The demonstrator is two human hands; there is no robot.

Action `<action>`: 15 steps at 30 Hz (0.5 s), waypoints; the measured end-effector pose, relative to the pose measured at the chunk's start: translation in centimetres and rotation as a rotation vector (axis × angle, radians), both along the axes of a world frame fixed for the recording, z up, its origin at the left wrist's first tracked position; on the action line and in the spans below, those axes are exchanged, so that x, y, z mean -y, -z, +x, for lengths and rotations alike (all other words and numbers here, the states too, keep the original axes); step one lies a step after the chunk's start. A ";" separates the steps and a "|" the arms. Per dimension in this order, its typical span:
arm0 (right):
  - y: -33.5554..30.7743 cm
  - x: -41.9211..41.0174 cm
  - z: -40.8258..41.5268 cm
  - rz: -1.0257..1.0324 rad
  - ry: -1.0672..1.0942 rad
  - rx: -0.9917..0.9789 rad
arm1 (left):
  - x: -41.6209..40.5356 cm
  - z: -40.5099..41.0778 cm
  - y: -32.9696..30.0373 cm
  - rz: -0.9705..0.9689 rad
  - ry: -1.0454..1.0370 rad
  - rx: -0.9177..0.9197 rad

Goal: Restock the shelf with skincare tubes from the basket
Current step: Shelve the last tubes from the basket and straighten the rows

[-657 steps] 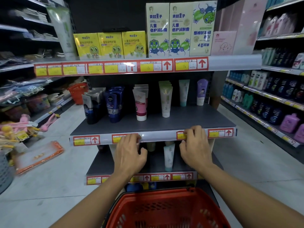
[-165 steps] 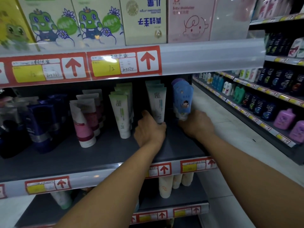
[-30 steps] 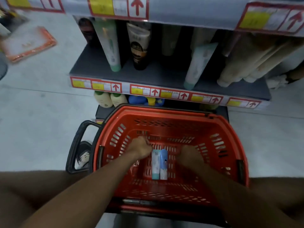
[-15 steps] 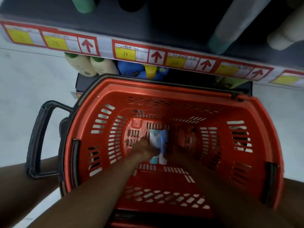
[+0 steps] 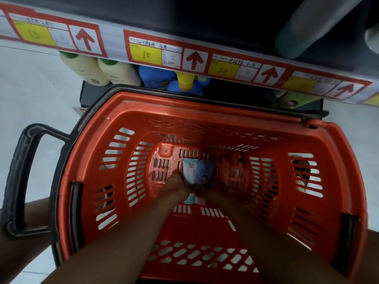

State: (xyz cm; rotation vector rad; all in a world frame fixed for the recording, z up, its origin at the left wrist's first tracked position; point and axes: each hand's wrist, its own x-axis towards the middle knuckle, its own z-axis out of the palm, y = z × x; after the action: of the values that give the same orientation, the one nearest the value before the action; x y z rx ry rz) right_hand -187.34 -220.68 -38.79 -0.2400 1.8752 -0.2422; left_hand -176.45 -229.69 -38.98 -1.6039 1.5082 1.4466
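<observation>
A red basket (image 5: 114, 111) stands on the floor below me. Two tubes lie side by side on its bottom: a pale teal-white tube (image 5: 190, 169) and a blue tube (image 5: 205, 172). Both my arms reach down into the basket. My left hand (image 5: 177, 184) grips the pale tube from its left side. In shadow, my right hand (image 5: 207, 193) closes over the lower part of the blue tube. Both caps poke out below my hands. The shelf edge (image 5: 114, 44) with red and yellow price labels runs across the top.
The basket's black pull handle (image 5: 18, 177) sticks out to the left. On the bottom shelf behind the basket stand cream bottles (image 5: 88, 72) and blue bottles (image 5: 155, 76) with a yellow cap. A teal-capped tube (image 5: 303, 31) leans on the shelf above. Pale floor lies to the left.
I have bent lower over the basket, so it fills more of the view. Both hands have gone from hovering beside the two tubes to closing on them.
</observation>
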 end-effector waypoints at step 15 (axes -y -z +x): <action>-1.5 -2.2 -2.4 0.072 -0.064 -0.126 | -1.4 -0.7 -0.5 -0.275 0.215 0.042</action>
State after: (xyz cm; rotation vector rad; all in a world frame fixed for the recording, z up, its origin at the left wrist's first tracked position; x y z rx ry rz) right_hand -189.77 -218.47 -37.32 -0.2711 1.9930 -0.1177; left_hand -177.20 -228.25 -38.47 -1.5543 1.8562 1.1207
